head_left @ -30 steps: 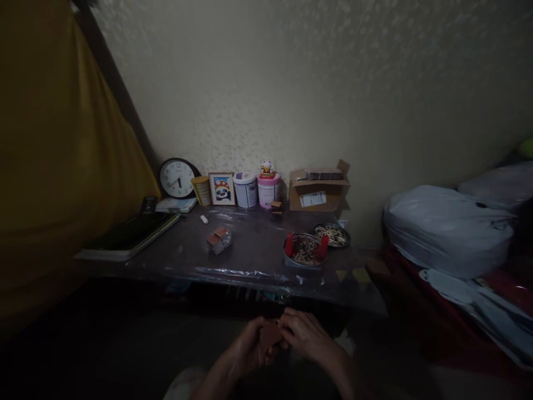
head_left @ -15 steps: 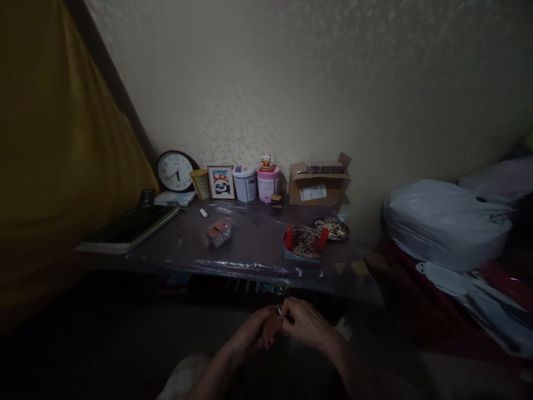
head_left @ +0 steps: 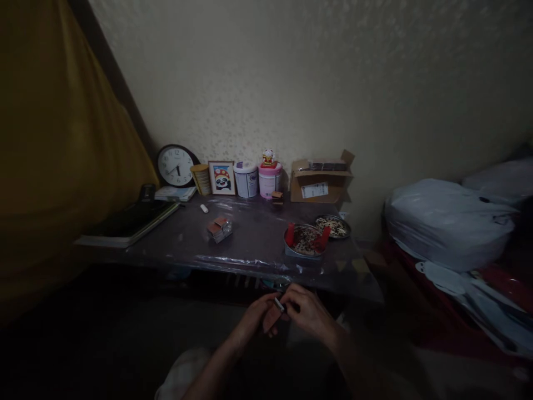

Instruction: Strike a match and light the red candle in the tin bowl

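In front of the table's near edge, my left hand [head_left: 252, 320] is closed around a small reddish matchbox [head_left: 272, 318]. A pale end of the box faces up and to the right. My right hand [head_left: 307, 312] is curled at that end, its thumb and fingertips pinched together right beside the box. Whatever lies between those fingertips is too small and dark to make out. On the table beyond, a round tin [head_left: 306, 250] holds many dark-tipped matchsticks and two red objects. A second round dish [head_left: 343, 233] of matchsticks sits behind it. A plastic-wrapped pack of matchboxes [head_left: 220, 229] lies left of centre.
Along the wall stand a clock [head_left: 176, 165], a yellow tub [head_left: 201, 180], a framed panda picture [head_left: 222, 179], two lidded canisters and an open cardboard box [head_left: 320, 190]. A large book [head_left: 129, 226] lies at left. White bags [head_left: 449, 222] are piled at right.
Both hands have risen slightly, and the matchbox has tilted so more of its pale end shows. My right fingertips have shifted a little off that end.
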Available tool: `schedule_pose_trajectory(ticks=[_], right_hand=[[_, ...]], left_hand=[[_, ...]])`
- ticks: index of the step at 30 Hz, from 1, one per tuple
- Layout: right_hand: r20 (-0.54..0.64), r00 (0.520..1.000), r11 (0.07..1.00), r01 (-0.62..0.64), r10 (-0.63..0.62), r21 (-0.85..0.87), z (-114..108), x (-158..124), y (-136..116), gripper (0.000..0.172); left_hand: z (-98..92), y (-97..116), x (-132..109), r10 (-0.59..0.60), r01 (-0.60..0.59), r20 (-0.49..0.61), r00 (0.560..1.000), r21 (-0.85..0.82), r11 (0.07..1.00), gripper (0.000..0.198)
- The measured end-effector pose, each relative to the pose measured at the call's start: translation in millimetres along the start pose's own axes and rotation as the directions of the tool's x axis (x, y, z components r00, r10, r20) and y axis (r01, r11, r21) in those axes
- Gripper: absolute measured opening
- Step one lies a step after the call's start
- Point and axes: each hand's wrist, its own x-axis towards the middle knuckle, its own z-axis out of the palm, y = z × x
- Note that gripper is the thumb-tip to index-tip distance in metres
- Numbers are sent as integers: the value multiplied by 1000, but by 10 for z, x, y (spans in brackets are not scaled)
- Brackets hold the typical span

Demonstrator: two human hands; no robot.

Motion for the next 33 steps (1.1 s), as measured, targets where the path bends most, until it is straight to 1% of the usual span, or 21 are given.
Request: schedule_pose_trajectory(ticks=[3, 6, 10, 15, 18, 22, 24, 26, 30, 32, 33], right_hand=[[-1, 1000, 999, 31, -31, -26, 26, -12, -33, 22], [-15, 999, 999, 43, -43, -3, 43, -12, -70, 20], [-56, 998, 994, 14, -8, 109, 54, 11, -92, 18], [-117, 992, 963, -13, 46, 270, 65, 51, -89, 15], [-102, 985, 906, -85, 139, 415, 95, 69, -75, 11], [-16, 963, 774, -206, 269, 599, 167, 90, -28, 15], [-10, 951, 717, -226, 309, 659, 179, 103, -3, 18], [-47, 939, 675, -210, 341, 707, 152, 116, 14, 21], [-158, 905, 602, -126, 396, 788, 38, 132, 34, 25], [-199, 891, 588, -89, 407, 804, 12, 133, 41, 26], [-221, 888, 600, -73, 402, 797, 14, 130, 41, 27]], left_hand=[[16, -22, 4, 8, -8, 28, 1000, 15, 1000, 35], [26, -43, 10, 19, -20, 36, 999, 22, 1000, 32], [45, -43, -4, 28, -28, 27, 999, 8, 1000, 28], [92, 10, -43, 38, -37, 48, 998, -21, 999, 30], [123, 60, -74, 55, -53, 64, 996, -33, 998, 31], [166, 127, -119, 65, -62, 84, 994, -35, 997, 34], [175, 151, -130, 68, -65, 89, 994, -35, 997, 35], [164, 163, -127, 76, -73, 82, 994, -33, 997, 36], [93, 155, -91, 125, -124, 28, 992, -26, 992, 35], [64, 153, -78, 164, -163, 6, 987, -33, 986, 35], [57, 158, -78, 181, -181, -6, 983, -39, 983, 35]])
